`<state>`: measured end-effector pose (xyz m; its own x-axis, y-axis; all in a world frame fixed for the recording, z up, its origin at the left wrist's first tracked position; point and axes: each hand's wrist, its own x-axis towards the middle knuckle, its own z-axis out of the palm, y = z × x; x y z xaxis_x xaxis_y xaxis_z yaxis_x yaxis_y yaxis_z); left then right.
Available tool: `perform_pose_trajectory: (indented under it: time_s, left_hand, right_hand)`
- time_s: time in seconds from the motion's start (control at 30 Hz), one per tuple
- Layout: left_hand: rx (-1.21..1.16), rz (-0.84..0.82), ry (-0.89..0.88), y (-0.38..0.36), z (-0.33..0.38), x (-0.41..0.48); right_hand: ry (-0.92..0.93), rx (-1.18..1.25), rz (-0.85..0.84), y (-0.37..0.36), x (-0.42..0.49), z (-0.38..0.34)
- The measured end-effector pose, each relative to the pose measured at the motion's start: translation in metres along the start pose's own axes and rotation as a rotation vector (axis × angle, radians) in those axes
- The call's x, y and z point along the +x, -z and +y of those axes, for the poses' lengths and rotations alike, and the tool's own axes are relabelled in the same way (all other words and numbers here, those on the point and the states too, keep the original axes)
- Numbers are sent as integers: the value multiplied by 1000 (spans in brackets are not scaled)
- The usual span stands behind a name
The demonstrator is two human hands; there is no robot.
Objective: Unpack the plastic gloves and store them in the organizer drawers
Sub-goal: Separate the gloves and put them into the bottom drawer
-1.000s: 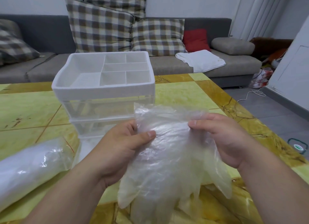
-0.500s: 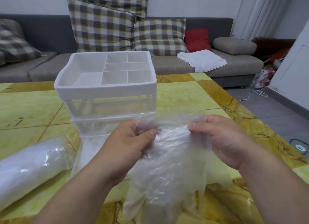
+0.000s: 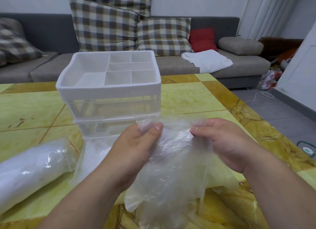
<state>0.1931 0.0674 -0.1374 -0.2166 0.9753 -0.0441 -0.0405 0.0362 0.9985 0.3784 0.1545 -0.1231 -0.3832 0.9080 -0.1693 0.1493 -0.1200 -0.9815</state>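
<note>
Plastic gloves [image 3: 172, 160] hang btw my two hands, just in front of the organizer [image 3: 109, 92] and over the near part of the table [image 3: 188, 98]. L hand [image 3: 135, 146] pinches one end of the cuff edge, thumb pressed against curled fingers. R hand [image 3: 222, 143] pinches the other end the same way, thumb on top. Both grips sit at the top edge, so the film is spread sideways and the finger ends drop toward me. My read: this hold is for squaring up or loosening the bunch before folding it to drawer size. It's held near the drawer fronts, so the reach to store it would be short.

Look of the gloves: v. thin, translucent, crinkled film; table colour shows through. Prob. several layers, can't count them. Blunt glove-finger shapes show at the bottom, lowest bit runs out of view. Top edge is blurred.

Organizer has a white top tray [image 3: 70, 71] w/ dividers, and clear drawers [image 3: 112, 107] below that look pushed in. Sth clear lies at its foot; can't tell if it's a pulled-out bottom drawer or packaging. A clear bag [image 3: 29, 174] w/ white contents lies on the table to my left, apart from both hands, likely more stock to unpack.
</note>
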Motion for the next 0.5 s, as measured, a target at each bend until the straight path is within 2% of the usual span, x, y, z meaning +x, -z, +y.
perform_pose_trajectory:
  time_s: [0.1, 0.3, 0.5]
  left_hand:
    - [0, -62, -24, -1, 1, -1]
    - [-41, 62, -37, 6, 9, 1]
    - [209, 277, -263, 28, 39, -4]
  right_hand:
    - [-10, -17, -36, 1, 1, 2]
    - [64, -90, -224, 14, 1, 2]
    - [129, -131, -75, 31, 1, -9]
